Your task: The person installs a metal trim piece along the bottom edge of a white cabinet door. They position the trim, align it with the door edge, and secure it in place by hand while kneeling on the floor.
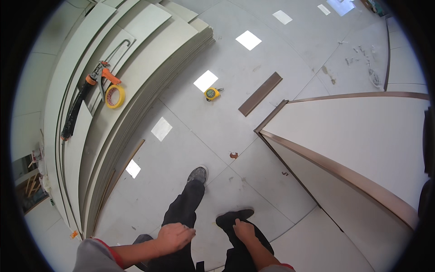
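Observation:
My left hand (pixel 176 237) hangs in front of my left leg with its fingers curled in. Whatever may be inside that hand is hidden. Lower right of it, my right hand (pixel 244 230) hangs over my right leg, fingers bent closed and nothing showing in them. Neither hand touches any of the things around. A yellow tape measure (pixel 211 94) lies on the tiled floor ahead, and a flat brown strip (pixel 260 94) lies to its right. On the stacked boards at the left are a black and orange caulking gun (pixel 80 105) and a yellow tape roll (pixel 115 96).
A tall stack of pale boards (pixel 156 47) curves along the left. To the right stands a white panel structure (pixel 358 122) with brown edging. A small brown scrap (pixel 234 155) lies ahead of my feet, and white debris (pixel 362 52) lies at the far right.

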Tool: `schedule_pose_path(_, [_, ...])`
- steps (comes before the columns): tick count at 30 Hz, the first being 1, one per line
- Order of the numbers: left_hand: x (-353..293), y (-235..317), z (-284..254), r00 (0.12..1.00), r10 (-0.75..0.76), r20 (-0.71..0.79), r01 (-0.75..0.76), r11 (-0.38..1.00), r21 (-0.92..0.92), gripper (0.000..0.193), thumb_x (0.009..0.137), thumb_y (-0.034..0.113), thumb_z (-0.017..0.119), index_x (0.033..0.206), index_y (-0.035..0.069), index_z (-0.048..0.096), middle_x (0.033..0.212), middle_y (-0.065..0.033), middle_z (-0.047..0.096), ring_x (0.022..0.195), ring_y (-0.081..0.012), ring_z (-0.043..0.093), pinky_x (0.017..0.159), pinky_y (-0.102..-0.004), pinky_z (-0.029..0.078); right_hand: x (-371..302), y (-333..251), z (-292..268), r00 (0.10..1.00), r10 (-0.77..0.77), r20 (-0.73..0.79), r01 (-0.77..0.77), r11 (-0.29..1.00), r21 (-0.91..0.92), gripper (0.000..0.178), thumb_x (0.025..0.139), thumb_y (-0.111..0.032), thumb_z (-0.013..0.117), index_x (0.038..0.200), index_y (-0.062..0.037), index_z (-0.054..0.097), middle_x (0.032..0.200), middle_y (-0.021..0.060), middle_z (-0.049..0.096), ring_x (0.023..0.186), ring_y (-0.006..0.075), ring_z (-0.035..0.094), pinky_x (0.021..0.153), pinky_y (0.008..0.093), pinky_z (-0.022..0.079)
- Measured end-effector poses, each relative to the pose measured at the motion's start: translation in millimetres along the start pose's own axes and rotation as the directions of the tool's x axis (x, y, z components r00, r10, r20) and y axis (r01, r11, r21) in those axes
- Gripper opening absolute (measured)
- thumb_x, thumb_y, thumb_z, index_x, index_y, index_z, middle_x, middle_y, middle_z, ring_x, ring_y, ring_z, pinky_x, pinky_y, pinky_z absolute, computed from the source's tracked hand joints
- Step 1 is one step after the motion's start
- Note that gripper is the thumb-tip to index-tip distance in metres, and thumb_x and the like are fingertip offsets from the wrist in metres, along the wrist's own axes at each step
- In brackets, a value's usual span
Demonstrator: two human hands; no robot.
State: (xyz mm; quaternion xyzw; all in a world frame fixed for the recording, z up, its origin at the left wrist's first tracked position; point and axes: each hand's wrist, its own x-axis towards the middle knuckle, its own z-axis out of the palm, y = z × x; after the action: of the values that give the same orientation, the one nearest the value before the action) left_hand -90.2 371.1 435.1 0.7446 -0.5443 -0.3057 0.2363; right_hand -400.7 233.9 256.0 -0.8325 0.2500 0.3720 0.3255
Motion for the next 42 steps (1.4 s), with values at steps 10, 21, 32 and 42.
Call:
schedule_pose_path(10, [-32.7,-32.8,-62.6,0.933,-0.285,0.219,0.253,0.953,0.163,0.042,0.091,0.025,0.066,0.125,0.004,0.054,0.095,-0.0122,0.064,0.093,-0.032,0.065,0.075,-0.0456,0.054,-196.2,-78.9,-172.8,0.795,0.526,-0.301,-0.431,0.84,0.33,0.028,0.094,-0.031,0.061,0.107,-0.0069,0.067,0.096,0.0183,0.071,0.087,0.0397,0.069,0.077,0.0503,0.054])
schedule_pose_path(21, [-47.9,-17.6,-300.5,0.764,-0.641,0.069,0.631,0.766,0.124,0.045,0.087,0.023,0.069,0.125,0.006,0.056,0.103,-0.0151,0.065,0.094,-0.0352,0.066,0.079,-0.0464,0.055,-304.9,-141.7,-274.3,0.861,0.507,-0.05,-0.47,0.828,0.307,0.027,0.086,-0.03,0.066,0.096,-0.005,0.07,0.083,0.021,0.071,0.08,0.0419,0.068,0.074,0.0512,0.054])
schedule_pose_path(32, [13.8,-127.0,-412.0,0.548,-0.836,-0.027,0.835,0.549,-0.034,0.043,0.086,0.024,0.068,0.123,0.005,0.058,0.099,-0.0133,0.069,0.094,-0.0346,0.067,0.08,-0.0457,0.053,-144.3,-196.2,-465.7,0.764,0.581,-0.282,-0.39,0.763,0.515,0.023,0.088,-0.024,0.063,0.096,-0.0035,0.069,0.087,0.02,0.071,0.081,0.0404,0.068,0.075,0.0486,0.053])
schedule_pose_path(42, [205.9,-220.3,-472.9,0.43,-0.903,-0.008,0.772,0.373,-0.514,0.045,0.086,0.023,0.07,0.122,-0.001,0.061,0.086,-0.0127,0.072,0.076,-0.0233,0.07,0.068,-0.0373,0.055,-122.2,-215.0,-601.2,0.724,0.662,-0.193,-0.568,0.731,0.377,0.025,0.088,-0.028,0.06,0.097,-0.0064,0.07,0.09,0.0218,0.071,0.088,0.0426,0.068,0.079,0.0498,0.053])
